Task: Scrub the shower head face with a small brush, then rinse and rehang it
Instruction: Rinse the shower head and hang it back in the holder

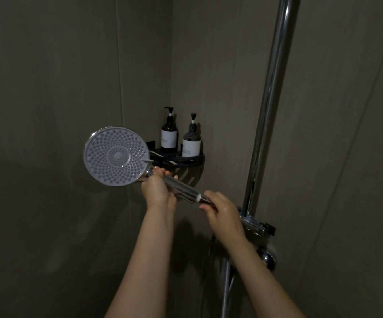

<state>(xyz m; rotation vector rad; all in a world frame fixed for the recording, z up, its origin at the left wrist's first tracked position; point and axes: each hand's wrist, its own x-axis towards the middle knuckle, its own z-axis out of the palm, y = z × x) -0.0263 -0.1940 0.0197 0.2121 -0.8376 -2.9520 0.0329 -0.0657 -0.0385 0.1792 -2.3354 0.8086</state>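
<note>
The shower head [116, 156] is round with a pale grey nozzle face turned toward me, held up in the middle of the view. Its chrome handle [181, 188] slants down to the right. My left hand [157, 188] grips the handle just under the head. My right hand [220, 208] holds the handle's lower end, close to the holder bracket [258, 227] on the chrome riser pipe [269, 106]. No brush is in view.
A black corner shelf [186, 159] behind the head carries two dark pump bottles [169, 131], [192, 138]. A chrome valve knob [268, 260] and hose [226, 285] sit below the bracket. Grey tiled walls meet in a corner behind the shelf.
</note>
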